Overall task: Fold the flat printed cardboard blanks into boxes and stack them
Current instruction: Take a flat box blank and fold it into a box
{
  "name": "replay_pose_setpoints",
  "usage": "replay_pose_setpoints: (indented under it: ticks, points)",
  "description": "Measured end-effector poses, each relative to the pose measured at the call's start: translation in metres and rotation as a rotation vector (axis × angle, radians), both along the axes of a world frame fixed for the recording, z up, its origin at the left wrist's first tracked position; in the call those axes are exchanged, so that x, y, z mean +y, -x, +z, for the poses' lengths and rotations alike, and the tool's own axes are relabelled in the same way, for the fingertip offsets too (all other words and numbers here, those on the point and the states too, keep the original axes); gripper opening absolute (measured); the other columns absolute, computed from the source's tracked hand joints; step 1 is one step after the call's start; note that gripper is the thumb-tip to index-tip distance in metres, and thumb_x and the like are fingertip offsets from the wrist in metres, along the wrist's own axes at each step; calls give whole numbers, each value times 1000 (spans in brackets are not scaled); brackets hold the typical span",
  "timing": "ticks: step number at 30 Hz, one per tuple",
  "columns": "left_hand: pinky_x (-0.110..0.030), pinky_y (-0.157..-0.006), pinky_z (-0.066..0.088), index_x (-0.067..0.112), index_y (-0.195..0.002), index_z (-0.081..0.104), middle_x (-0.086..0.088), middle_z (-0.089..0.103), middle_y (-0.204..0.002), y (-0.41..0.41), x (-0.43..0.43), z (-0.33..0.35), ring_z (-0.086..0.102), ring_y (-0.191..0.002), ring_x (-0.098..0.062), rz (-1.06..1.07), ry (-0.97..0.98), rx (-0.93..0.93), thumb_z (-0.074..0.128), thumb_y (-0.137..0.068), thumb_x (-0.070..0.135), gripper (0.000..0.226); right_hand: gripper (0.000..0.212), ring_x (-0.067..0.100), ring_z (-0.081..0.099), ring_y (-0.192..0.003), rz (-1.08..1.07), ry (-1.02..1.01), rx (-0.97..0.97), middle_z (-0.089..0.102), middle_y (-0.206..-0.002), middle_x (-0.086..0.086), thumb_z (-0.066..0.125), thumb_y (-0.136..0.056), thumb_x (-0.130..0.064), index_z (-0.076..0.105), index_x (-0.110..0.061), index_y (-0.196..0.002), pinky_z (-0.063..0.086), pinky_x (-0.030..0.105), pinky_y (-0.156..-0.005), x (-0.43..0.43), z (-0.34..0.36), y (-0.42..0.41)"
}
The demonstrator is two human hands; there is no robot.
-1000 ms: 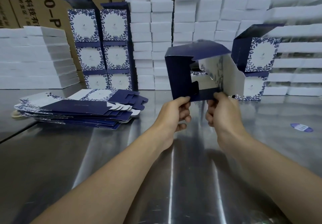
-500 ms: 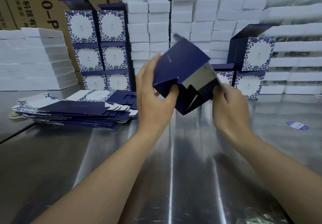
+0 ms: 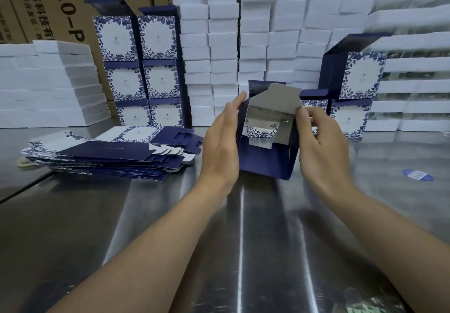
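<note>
While left hand [image 3: 222, 142] flat braces box [image 3: 265, 159] | right hand [image 3: 321, 142] grip pinches flap [image 3: 274, 104]

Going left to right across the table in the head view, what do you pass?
Pile of flat blanks → left hand → half-folded box → right hand → blue oval sticker.
</note>
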State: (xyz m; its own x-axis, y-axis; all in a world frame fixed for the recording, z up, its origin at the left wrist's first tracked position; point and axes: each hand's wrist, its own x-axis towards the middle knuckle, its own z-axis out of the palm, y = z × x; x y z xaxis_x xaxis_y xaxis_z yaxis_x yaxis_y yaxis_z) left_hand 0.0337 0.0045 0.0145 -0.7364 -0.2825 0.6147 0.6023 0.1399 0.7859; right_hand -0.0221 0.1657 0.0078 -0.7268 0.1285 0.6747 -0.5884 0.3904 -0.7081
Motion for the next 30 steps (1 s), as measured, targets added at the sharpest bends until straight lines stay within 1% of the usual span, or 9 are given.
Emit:
replay_pose_setpoints:
  ticks: [3,5,9,13,15,17,21,26,30]
  points:
    - [-23,-113,40,41,-154,50,24,59,-142,5,-1,-5,51,-133,10,49,73,-46,51,-106,49,49,41,12,62,-99,-12,40,-11,67,-111,-7,36,-105,-63,64,-34,-110,50,44,-90,0,1,0]
    - [-19,-102,43,44,-155,43,22,57,-138,9,-1,-10,54,-126,7,195,223,-70,63,-103,43,55,40,8,61,-96,3,64,-2,66,-110,-8,38,-104,-64,65,-34,-109,51,46,-91,-1,2,-2]
    - [-16,-90,44,37,-135,62,15,60,-124,11,-6,-12,58,-102,6,467,302,-45,68,-99,29,37,31,5,60,-87,68,49,82,64,-107,-15,47,-99,-64,66,-42,-109,53,39,-84,-5,0,-7]
    - [-33,-84,51,28,-106,74,4,71,-103,12,-22,-2,61,-81,-5,599,108,-49,69,-92,17,18,36,5,65,-99,201,55,143,66,-114,-21,56,-100,-58,61,-43,-132,49,16,-77,-10,-2,-11]
    - [-34,-82,52,26,-96,73,3,74,-94,13,-29,1,61,-73,0,579,-76,-68,70,-90,16,12,45,7,64,-111,254,47,145,64,-120,-19,57,-99,-58,57,-38,-140,52,21,-89,-13,-5,-11]
    - [-31,-74,53,23,-86,71,4,73,-86,14,-34,2,62,-73,-8,499,-308,-73,71,-88,13,10,50,7,59,-122,248,-21,144,60,-128,-18,58,-99,-58,54,-33,-143,52,37,-103,-14,-9,-9]
    - [-22,-52,52,14,-81,60,-9,68,-87,16,-38,4,59,-73,-23,399,-662,-131,71,-91,8,15,61,0,58,-116,209,-171,-8,58,-126,-19,58,-94,-66,50,-34,-146,51,36,-102,-16,-20,-7]
    - [-29,-62,63,2,-100,61,-21,74,-111,12,-24,4,74,-89,-25,217,-885,-168,75,-90,1,18,48,-1,66,-93,261,-362,-58,71,-96,-17,55,-89,-69,70,-30,-111,57,37,-87,-23,-24,-12]
    - [-30,-67,64,3,-110,64,-19,75,-113,8,-13,3,77,-93,-24,84,-837,-166,82,-89,5,28,40,0,67,-95,340,-233,-48,73,-98,-15,59,-91,-71,68,-33,-101,50,18,-76,-26,-21,-17]
